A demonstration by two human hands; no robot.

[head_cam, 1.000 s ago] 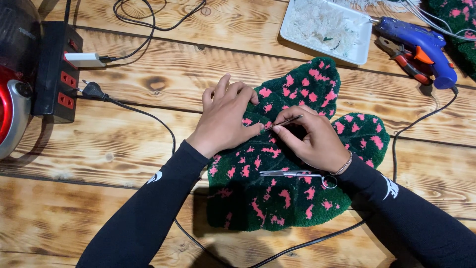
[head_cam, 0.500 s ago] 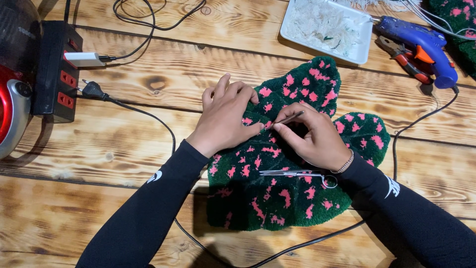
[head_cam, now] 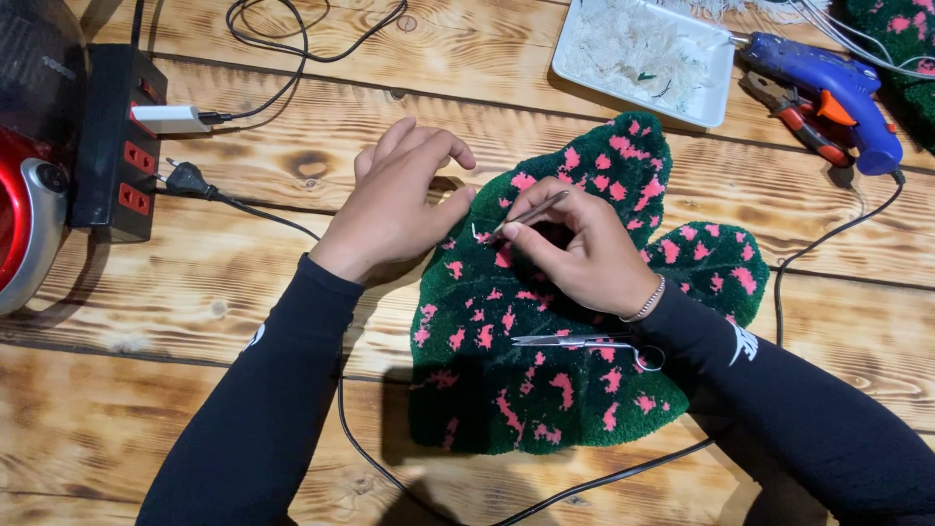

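Note:
A dark green tufted rug (head_cam: 555, 380) with pink spots, shaped like a leaf, lies on the wooden table (head_cam: 292, 312). My right hand (head_cam: 575, 248) rests on the rug and pinches thin metal tweezers (head_cam: 526, 214), whose tip points left with a pale thread at it. My left hand (head_cam: 399, 200) hovers just off the rug's left edge, fingers curled and holding nothing. Small scissors (head_cam: 584, 341) lie on the rug below my right wrist.
A white tray (head_cam: 643, 58) of pale yarn scraps sits at the back. A blue glue gun (head_cam: 828, 88) and red pliers (head_cam: 799, 112) lie at the back right. A black power strip (head_cam: 122, 146) and a red machine (head_cam: 24, 214) stand at the left. Black cables cross the table.
My left hand has lifted off the rug and moved left. My right hand has raised the tweezers and drawn a pale thread out of the pile.

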